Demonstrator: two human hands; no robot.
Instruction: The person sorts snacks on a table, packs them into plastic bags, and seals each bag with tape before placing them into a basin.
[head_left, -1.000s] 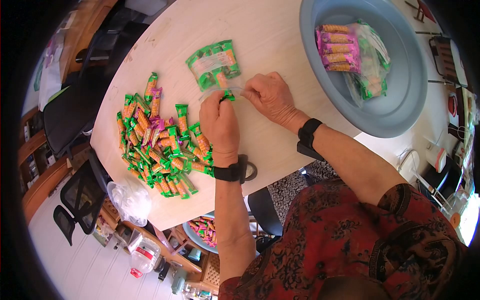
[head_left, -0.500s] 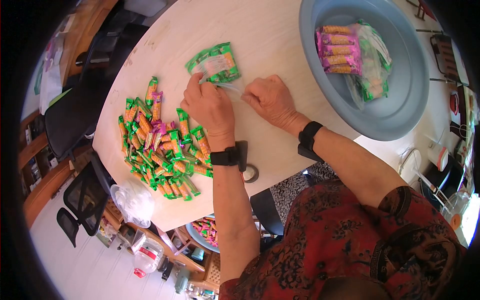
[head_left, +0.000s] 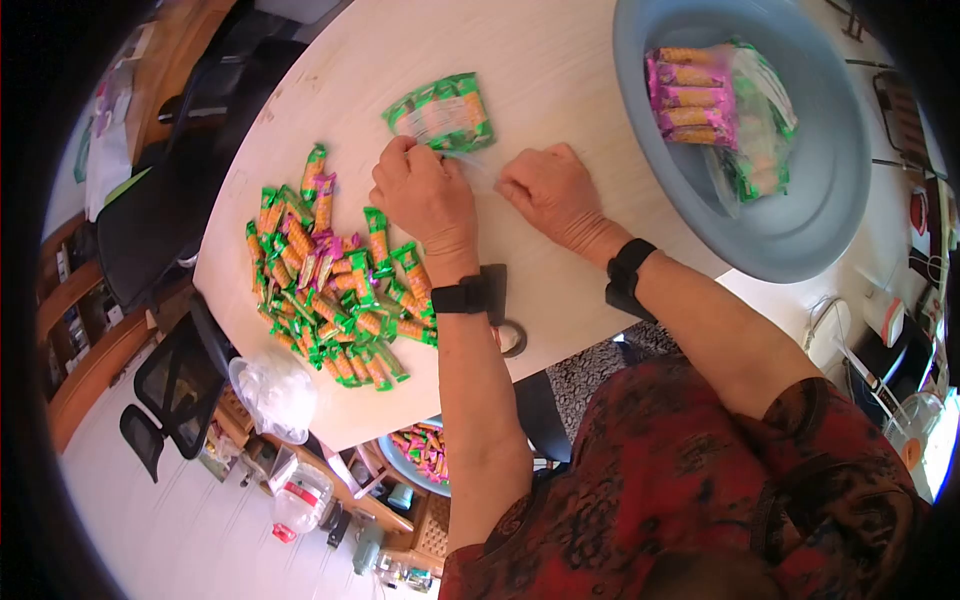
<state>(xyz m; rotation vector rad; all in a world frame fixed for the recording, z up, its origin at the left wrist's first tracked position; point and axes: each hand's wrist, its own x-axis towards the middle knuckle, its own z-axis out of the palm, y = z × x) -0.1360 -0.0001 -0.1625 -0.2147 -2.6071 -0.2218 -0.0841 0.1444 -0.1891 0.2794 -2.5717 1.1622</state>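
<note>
A clear plastic bag (head_left: 447, 112) filled with green-wrapped snacks lies on the pale table (head_left: 560, 95), its open end toward me. My left hand (head_left: 428, 192) is closed on the bag's near edge. To its right, my right hand (head_left: 553, 192) is closed with fingertips pinched at the end of the clear plastic strip of the bag's mouth. Left of my left hand spreads a heap of small green and purple snack packets (head_left: 335, 285). Both wrists wear black bands.
A blue-grey basin (head_left: 800, 240) at the right holds filled bags (head_left: 695, 95). A roll of tape (head_left: 511, 338) lies by my left wrist. White plastic bags (head_left: 275, 395) hang at the table's left edge. Below stands another basin of packets (head_left: 421, 450); black chairs (head_left: 165, 235) are at the left.
The whole view has shifted, so the table things appear slightly further right. Both hands keep nearly the same place at the bag's mouth, with the fingers of my right hand curled a little more.
</note>
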